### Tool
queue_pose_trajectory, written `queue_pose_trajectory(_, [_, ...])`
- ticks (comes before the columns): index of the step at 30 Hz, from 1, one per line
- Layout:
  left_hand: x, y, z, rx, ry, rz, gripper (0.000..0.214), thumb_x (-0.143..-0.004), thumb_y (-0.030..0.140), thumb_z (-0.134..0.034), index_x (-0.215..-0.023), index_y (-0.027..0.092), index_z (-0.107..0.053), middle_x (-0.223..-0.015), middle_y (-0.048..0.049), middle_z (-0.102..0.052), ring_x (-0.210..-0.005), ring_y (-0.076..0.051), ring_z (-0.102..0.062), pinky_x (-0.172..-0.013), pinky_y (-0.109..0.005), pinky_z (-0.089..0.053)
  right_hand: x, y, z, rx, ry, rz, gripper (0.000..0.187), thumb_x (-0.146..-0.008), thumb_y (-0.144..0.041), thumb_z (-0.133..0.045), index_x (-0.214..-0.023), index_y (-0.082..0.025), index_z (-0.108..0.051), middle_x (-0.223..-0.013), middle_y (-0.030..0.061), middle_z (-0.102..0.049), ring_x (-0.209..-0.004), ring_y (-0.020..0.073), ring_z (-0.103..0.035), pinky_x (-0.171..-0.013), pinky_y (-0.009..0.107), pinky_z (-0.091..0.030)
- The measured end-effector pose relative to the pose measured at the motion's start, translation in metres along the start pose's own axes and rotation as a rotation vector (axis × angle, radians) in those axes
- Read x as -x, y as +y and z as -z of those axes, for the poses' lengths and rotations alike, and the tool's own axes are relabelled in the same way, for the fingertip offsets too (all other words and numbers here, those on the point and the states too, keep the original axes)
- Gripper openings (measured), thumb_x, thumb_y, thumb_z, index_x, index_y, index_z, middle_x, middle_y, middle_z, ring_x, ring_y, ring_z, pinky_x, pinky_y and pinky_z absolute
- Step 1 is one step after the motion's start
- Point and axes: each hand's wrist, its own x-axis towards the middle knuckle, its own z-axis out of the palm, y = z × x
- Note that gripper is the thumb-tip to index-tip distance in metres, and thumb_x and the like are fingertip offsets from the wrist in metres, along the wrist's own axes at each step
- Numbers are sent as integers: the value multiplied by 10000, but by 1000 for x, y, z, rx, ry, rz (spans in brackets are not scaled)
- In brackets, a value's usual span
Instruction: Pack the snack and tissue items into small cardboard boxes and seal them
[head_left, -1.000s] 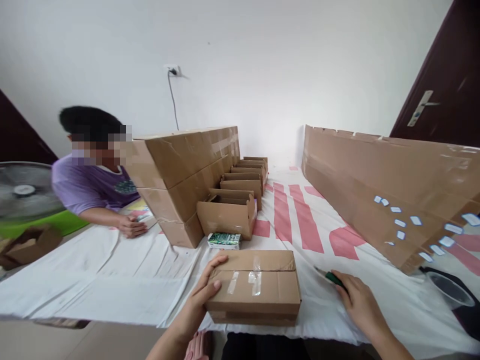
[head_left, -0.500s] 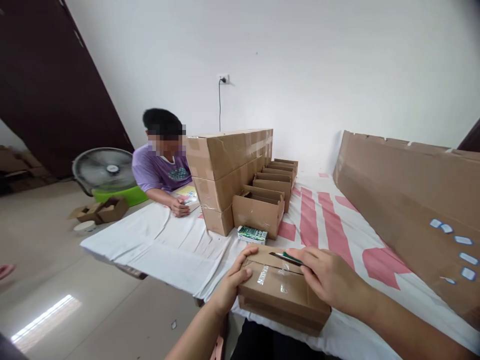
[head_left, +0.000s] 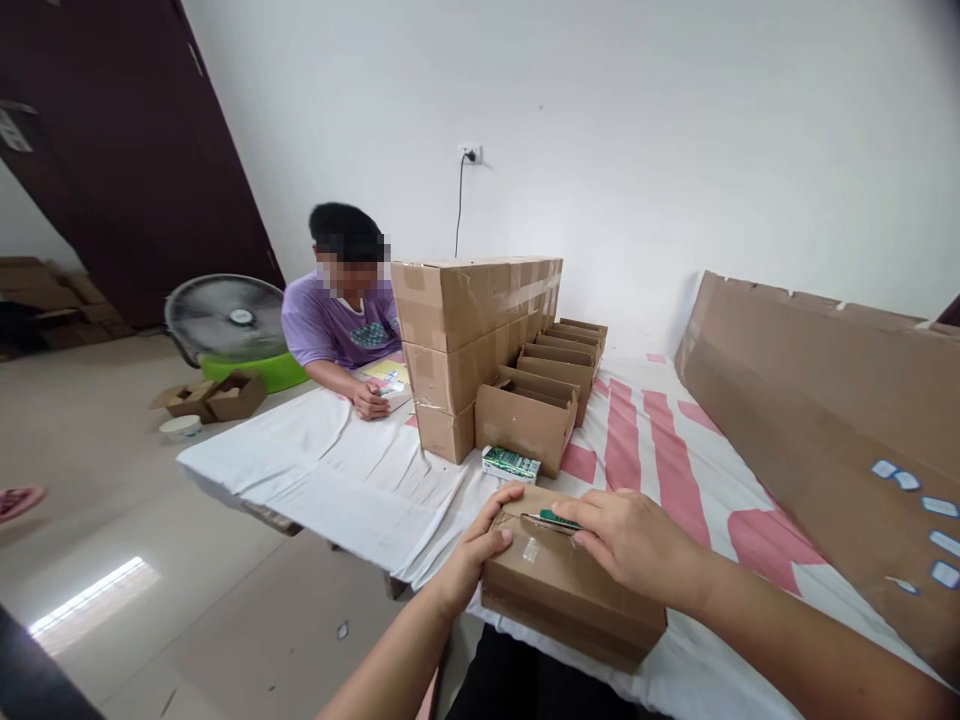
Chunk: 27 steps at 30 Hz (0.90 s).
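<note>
A closed cardboard box (head_left: 570, 610) lies at the near table edge, with a patch of clear tape on its top. My left hand (head_left: 480, 545) grips its left end, thumb on the top and fingers along the far side. In my right hand (head_left: 634, 545) is a green-handled knife (head_left: 553, 516), held low and nearly flat over the top seam. Its blade is mostly hidden at the seam, where the flap edge looks slightly lifted. Just beyond the box sits a small green-and-white carton (head_left: 511, 464).
Taped cardboard boxes (head_left: 480, 310) are stacked mid-table, with a row of open boxes (head_left: 525, 425) beside them. A large cardboard sheet (head_left: 810, 400) stands at the right. Across the table, a person in a purple shirt (head_left: 322, 325) leans over papers. A fan (head_left: 236, 318) is behind.
The knife has moved left and dropped to the seam, so less of its blade shows. My left hand keeps its hold on the box. The whole view has shifted slightly.
</note>
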Motion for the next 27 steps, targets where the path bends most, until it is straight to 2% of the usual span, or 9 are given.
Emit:
queue_pose_trajectory(6, [-1,0,-2,-15,35,8,577,-707,342,-603,-1274,254,-543,-1453,-27,-436,-1308,-377,-385,-1100,-509,-244,5,5,7,-30,-17,4,323,-887,-194,-503,-1188,-262,-600,-946,12,-699,-841,171,-651,-729,291,-457])
queue_pose_trajectory(11, [1,5,-4,9,36,35,609,-692,326,-618,-1289,254,-521,-1439,-35,-443,-1278,-370,-417,-1093,-491,-250,1,-1,-2,-27,-12,-7,345,-888,-187,-488,-1210,-262,-586,-1079,25,-692,-911,178,-643,-779,299,-460])
queue_pose_trajectory(17, [5,13,-11,57,39,50,653,-714,301,-600,-1349,270,-451,-1370,-30,-512,-1235,-337,-467,-1065,-456,-287,-3,-5,-9,1,-41,-65,370,-880,-181,-498,-1228,-278,-578,-1041,25,-694,-873,193,-642,-780,313,-460])
queue_pose_trajectory(22, [7,16,-13,67,50,56,666,-708,287,-600,-1355,250,-442,-1355,-40,-523,-1246,-346,-448,-1064,-459,-280,3,-4,6,-19,-133,-99,371,-886,-183,-477,-1230,-276,-581,-1082,30,-687,-908,202,-641,-767,311,-458])
queue_pose_trajectory(27, [8,18,-14,50,65,57,657,-705,291,-606,-1344,240,-463,-1359,-41,-521,-1268,-356,-420,-1054,-444,-300,19,-2,27,60,-229,-165,388,-867,-159,-482,-1209,-304,-593,-978,39,-690,-834,212,-641,-686,297,-436])
